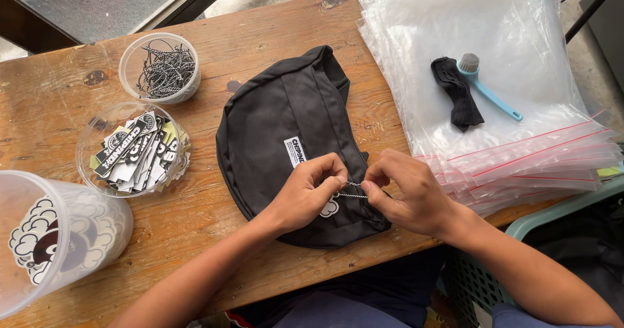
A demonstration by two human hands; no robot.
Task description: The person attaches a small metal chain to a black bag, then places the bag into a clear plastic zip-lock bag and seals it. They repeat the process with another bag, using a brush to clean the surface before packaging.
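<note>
A black fabric pouch bag (286,113) with a small white label lies on the wooden table (260,29). Over its near end, my left hand (305,191) and my right hand (409,195) each pinch an end of a short black-and-white cord (351,195) stretched between them. A white cloud-shaped tag (330,208) hangs partly hidden under my left hand, against the bag.
A tub of black-and-white cords (162,68), a tub of printed tags (133,149) and a tub of cloud-shaped tags (52,237) stand at the left. A stack of clear zip bags (494,42) lies at the right, with a blue brush (484,84) and black cloth (458,91) on it. A green basket (494,276) sits beside the table.
</note>
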